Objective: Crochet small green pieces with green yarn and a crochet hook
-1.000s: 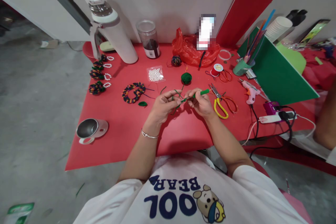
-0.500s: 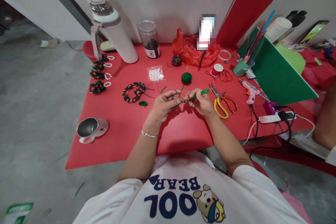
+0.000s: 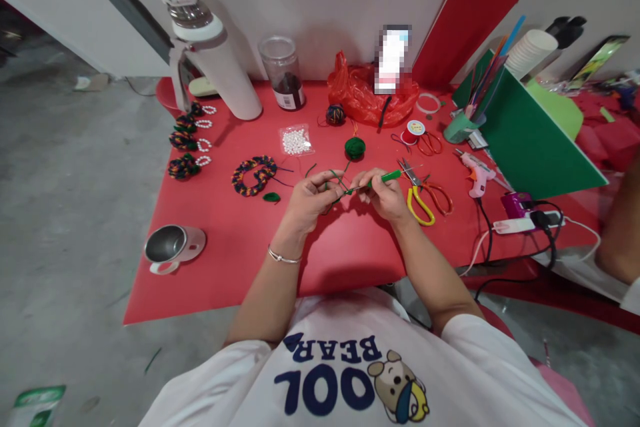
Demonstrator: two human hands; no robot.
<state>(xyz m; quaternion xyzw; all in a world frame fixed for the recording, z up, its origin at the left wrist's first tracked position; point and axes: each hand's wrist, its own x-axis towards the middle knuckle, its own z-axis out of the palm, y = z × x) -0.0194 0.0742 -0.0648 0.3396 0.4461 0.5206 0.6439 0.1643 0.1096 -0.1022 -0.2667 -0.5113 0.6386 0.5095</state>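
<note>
My right hand [image 3: 383,195] grips a crochet hook [image 3: 390,176] by its green handle, the metal shaft pointing left. Facing it, my left hand [image 3: 315,199] pinches a small piece of green yarn work [image 3: 348,192], with a strand looped over its fingers. The hook's tip meets the yarn between the two hands. A green yarn ball [image 3: 355,148] lies just beyond them, its strand running down toward my fingers. Left of my left hand are a small green crocheted piece [image 3: 271,197] and a multicoloured crocheted ring [image 3: 254,176].
Scissors with yellow and red handles [image 3: 421,205] lie right of my hands. Farther right are a pink glue gun [image 3: 477,173] and a power strip [image 3: 520,224] with cords. A mug [image 3: 193,243] stands front left. Behind are a pearl bead packet [image 3: 296,140], jar [image 3: 283,73] and bottle [image 3: 225,67].
The crochet hook has shifted very slightly to the right in my right hand. Both hands otherwise stay almost where they were, with the green yarn still between them.
</note>
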